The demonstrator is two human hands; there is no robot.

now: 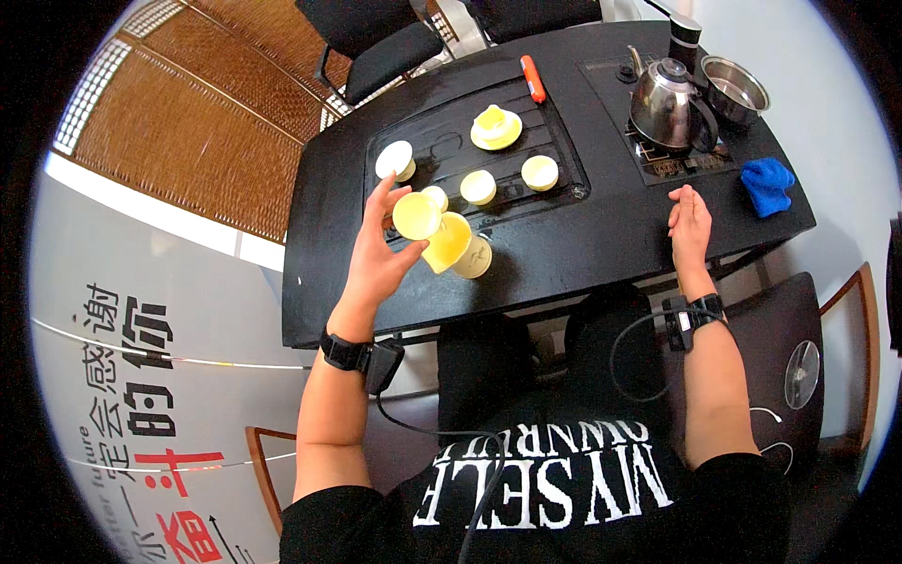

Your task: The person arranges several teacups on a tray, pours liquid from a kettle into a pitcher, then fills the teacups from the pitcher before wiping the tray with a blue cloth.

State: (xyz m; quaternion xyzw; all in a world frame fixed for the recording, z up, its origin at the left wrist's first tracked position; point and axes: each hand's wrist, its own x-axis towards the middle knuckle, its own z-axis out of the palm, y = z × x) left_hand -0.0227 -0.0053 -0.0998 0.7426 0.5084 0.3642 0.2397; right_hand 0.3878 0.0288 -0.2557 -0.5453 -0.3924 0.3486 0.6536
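My left hand grips a small pale-yellow teacup between thumb and fingers. The cup is tilted, its inside showing, right beside the mouth of a yellow pitcher; whether they touch I cannot tell. Partly hidden behind the held cup is another small cup. Two more teacups stand on the tea tray. A wider white cup stands beyond my left fingertips, and farther back is a yellow lidded piece on a saucer. My right hand hovers at the table's near edge, fingers stretched and holding nothing.
At the right stand a steel kettle and a steel pot by a black hotplate panel. A blue cloth lies at the right edge. An orange-red wrapped stick lies at the tray's back. Chairs stand beyond the black table.
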